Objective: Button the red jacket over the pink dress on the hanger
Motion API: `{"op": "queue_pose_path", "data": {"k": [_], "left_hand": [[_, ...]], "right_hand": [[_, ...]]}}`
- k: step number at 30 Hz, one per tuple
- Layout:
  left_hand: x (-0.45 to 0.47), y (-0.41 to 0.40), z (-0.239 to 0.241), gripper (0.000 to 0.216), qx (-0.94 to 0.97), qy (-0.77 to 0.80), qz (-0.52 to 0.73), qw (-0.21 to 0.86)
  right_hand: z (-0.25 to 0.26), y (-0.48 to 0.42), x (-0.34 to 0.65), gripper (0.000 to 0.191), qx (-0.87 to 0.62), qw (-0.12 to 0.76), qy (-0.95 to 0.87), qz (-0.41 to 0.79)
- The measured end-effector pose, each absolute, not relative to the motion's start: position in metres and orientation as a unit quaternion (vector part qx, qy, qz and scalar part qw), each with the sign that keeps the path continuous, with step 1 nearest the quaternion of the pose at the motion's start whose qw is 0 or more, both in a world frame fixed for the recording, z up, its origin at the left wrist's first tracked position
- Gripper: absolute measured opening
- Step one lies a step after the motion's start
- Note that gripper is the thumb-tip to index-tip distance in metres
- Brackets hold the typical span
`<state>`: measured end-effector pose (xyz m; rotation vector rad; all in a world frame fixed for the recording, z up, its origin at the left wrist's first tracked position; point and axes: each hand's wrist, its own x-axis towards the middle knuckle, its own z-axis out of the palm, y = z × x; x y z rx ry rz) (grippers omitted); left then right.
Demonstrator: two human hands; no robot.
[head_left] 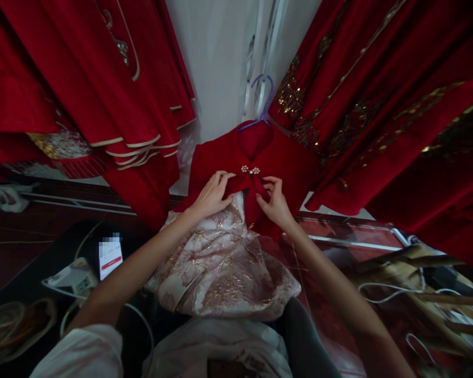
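Note:
A red jacket [216,157] on a purple hanger [267,102] lies against my lap, its neckline at the top. A pearl-beaded clasp [250,170] joins its front. Just below the clasp, my left hand [215,194] pinches the left front edge, its fingers bent over the cloth. On the other side my right hand [275,203] grips the right front flap between thumb and fingers. The two front edges part beneath the clasp. Cream and pink brocade cloth with gold threads [220,262] is spread over my lap, partly under the jacket.
Red garments with pale piping [142,105] hang at the left, and gold-embroidered red ones [362,105] at the right. A phone [110,257] with a lit screen and a power strip [76,275] with cords lie on a dark surface at the left. A wooden frame [437,294] stands at lower right.

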<state>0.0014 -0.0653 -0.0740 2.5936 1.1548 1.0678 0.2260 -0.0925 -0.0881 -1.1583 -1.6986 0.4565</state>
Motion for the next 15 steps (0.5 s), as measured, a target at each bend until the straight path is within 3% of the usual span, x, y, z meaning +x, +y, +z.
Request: {"op": "queue_pose_path", "data": {"k": [5, 8, 11, 15], "left_hand": [[-0.041, -0.07, -0.105, 0.038, 0.815, 0.47, 0.338, 0.032], [-0.054, -0.071, -0.098, 0.014, 0.789, 0.504, 0.339, 0.095], [-0.045, -0.078, -0.072, 0.022, 0.777, 0.482, 0.358, 0.186], [-0.005, -0.106, -0.055, 0.013, 0.832, 0.364, 0.323, 0.266]], "right_hand": [[-0.094, -0.105, 0.265, 0.028, -0.538, 0.501, -0.647, 0.202], [-0.081, -0.109, 0.278, 0.029, -0.51, 0.543, -0.61, 0.271], [-0.057, -0.117, 0.277, 0.03, -0.475, 0.553, -0.588, 0.349], [-0.021, -0.133, 0.253, 0.026, -0.436, 0.547, -0.597, 0.393]]}}
